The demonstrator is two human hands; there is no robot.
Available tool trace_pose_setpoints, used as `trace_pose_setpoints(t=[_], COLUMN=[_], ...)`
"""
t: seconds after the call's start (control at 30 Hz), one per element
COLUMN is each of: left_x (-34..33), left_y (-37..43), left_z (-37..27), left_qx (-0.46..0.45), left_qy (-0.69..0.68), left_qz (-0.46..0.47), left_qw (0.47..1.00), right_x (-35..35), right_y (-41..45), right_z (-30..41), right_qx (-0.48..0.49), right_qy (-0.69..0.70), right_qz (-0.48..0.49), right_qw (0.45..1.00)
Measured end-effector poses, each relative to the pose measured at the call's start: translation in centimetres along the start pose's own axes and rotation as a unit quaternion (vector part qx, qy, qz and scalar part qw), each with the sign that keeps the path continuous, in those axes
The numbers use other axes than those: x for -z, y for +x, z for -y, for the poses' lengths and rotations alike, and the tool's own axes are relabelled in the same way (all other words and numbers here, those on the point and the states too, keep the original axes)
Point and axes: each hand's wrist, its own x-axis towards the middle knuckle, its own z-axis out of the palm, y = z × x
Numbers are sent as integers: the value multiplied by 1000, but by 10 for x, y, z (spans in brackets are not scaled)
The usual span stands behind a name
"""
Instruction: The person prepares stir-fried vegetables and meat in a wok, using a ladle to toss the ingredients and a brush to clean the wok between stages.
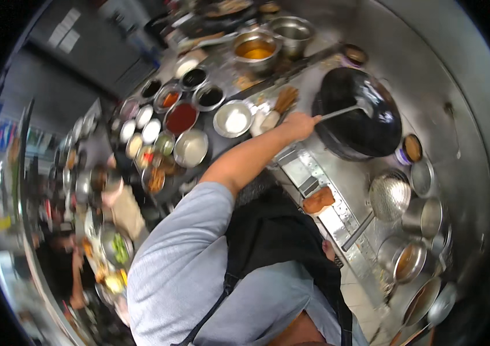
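My left hand [300, 127] is closed around the handle of a metal wok ladle or turner [340, 113]. The tool's head rests inside a dark wok [357, 125], which looks tilted, with light glinting on its inner wall. Just beyond the hand lie a bamboo wok brush [287, 99] and a pale, blurred item. A steel bowl [233, 119] with something white in it stands beside the forearm. Of my right hand [328, 250] only what look like fingers show at the apron's edge; the rest is hidden. An orange-brown folded cloth [318, 200] lies on the stove's front edge.
Bowls of sauces and seasonings [181, 119] stand left of the forearm. A pot of orange liquid [256, 49] sits at the top. Right of the wok are a perforated strainer [390, 194], a steel pot [422, 217] and ladles. At far left, blurred, another person's forearm [78, 277] shows near food trays.
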Motion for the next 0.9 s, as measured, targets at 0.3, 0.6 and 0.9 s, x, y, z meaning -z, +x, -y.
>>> trace_pose_setpoints(t=[0.3,0.6,0.9], left_x=[-32,-161,-219], left_y=[-233,-590,-875], left_z=[-20,9,-65], left_qx=[145,541,652], left_qy=[-252,-549,-129], left_qz=[-131,-422,-739], left_qw=[948,477,-109], right_x=[-6,-101,-257], right_y=[83,150,127], right_z=[49,133,216], right_qx=[74,87,161], right_qy=[-120,-237,-289], right_qz=[210,360,471], right_qw=[967,898,818])
